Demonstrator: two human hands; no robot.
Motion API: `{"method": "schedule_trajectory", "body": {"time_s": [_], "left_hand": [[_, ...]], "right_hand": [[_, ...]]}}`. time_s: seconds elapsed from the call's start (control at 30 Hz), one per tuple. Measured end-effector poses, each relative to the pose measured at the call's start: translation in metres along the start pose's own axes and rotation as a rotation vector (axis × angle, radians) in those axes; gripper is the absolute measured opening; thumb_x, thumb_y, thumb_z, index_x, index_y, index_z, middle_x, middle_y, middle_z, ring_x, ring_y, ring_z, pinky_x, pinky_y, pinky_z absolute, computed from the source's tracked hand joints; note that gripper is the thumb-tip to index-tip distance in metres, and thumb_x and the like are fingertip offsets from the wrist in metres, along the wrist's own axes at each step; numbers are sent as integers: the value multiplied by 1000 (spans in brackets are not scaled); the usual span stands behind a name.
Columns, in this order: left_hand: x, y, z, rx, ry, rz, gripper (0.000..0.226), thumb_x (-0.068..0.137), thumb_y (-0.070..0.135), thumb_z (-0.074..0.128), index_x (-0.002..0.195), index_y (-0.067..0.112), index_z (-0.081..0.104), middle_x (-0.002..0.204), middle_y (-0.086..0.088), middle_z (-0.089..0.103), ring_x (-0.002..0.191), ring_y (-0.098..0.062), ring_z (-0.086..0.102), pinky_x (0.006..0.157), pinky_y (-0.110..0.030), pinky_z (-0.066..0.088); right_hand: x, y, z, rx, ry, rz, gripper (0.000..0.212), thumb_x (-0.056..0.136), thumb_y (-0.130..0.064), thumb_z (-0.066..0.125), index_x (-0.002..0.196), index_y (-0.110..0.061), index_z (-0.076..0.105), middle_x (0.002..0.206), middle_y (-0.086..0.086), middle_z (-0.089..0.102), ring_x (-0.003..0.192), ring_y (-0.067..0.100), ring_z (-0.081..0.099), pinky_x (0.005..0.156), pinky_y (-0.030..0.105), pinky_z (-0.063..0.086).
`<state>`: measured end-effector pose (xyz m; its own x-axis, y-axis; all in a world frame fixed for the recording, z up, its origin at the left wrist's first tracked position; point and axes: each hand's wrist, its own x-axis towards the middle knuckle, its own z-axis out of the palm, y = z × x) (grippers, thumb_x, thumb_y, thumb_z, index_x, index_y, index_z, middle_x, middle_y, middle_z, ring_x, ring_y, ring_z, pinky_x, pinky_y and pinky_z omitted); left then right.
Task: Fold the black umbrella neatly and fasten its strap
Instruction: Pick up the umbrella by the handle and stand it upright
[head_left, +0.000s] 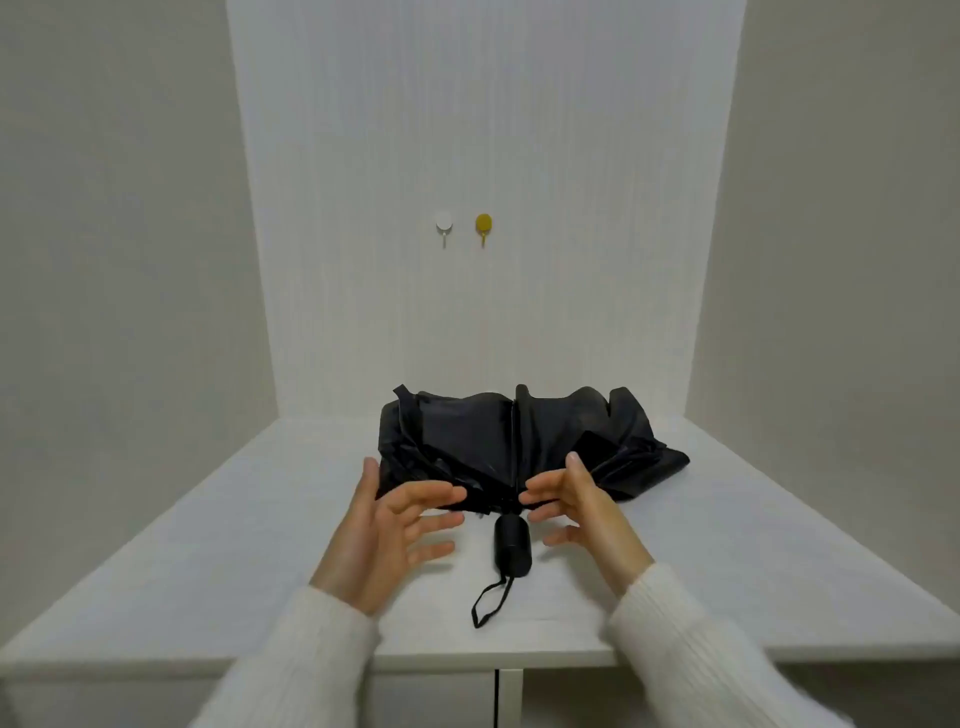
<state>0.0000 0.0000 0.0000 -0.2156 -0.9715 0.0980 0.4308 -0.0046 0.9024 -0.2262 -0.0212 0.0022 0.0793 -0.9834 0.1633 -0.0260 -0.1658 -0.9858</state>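
A black umbrella (498, 441) lies collapsed on the white table (260, 545), its canopy loose and spread wide to both sides. Its short black handle (511, 543) points toward me, with a wrist loop (488, 603) trailing off the end. My left hand (387, 530) hovers just left of the handle, fingers spread and reaching toward the canopy's near edge. On the other side, my right hand (582, 506) mirrors it with fingers extended. Neither hand holds anything. The fastening strap cannot be picked out among the folds.
Two wall hooks, one white (443, 224) and one yellow (483, 226), hang on the back wall above the table. Side walls close in left and right. The table's front edge (467, 660) runs just under my sleeves.
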Motion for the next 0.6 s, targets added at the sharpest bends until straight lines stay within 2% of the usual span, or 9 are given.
{"method": "schedule_trajectory", "body": {"time_s": [0.1,0.2,0.3,0.43,0.53,0.6], "left_hand": [[4,-13,-2,178,82,-41,73,92,59,21,102,3,66,107,-13,71,96,-29,66,82,-43,50],[7,-24,-3,389,116,-36,54,97,44,34,97,1,67,99,-15,73,84,-25,69,73,-33,54],[5,-27,-3,449,95,4,37,95,33,49,93,1,67,91,-16,73,77,-22,69,67,-26,54],[3,-29,-3,472,77,30,30,95,25,50,89,1,68,84,-14,74,74,-24,67,64,-24,53],[1,-30,-4,481,76,45,30,93,26,51,90,1,68,84,-15,73,73,-24,67,65,-25,53],[1,-31,-4,511,86,53,26,96,20,50,91,1,67,84,-14,73,72,-23,66,65,-26,52]], "right_hand": [[1,10,3,-29,31,-9,51,101,-43,27,99,-13,68,99,5,72,84,15,65,62,27,52],[1,23,6,-46,46,-28,45,101,-41,31,98,-14,68,99,4,71,87,17,63,63,29,51],[1,30,7,-97,51,-55,37,101,-36,36,98,-15,66,99,1,68,90,15,60,68,29,49],[-2,37,8,-245,-28,-86,16,95,-34,54,108,-29,62,111,-7,64,105,14,59,81,22,45],[-6,41,11,-562,-126,-167,46,85,-38,67,127,-36,49,125,-18,49,114,3,49,98,21,40],[-6,41,13,-684,-177,-231,59,82,-35,71,134,-33,43,130,-17,41,116,4,46,103,21,39]]}}
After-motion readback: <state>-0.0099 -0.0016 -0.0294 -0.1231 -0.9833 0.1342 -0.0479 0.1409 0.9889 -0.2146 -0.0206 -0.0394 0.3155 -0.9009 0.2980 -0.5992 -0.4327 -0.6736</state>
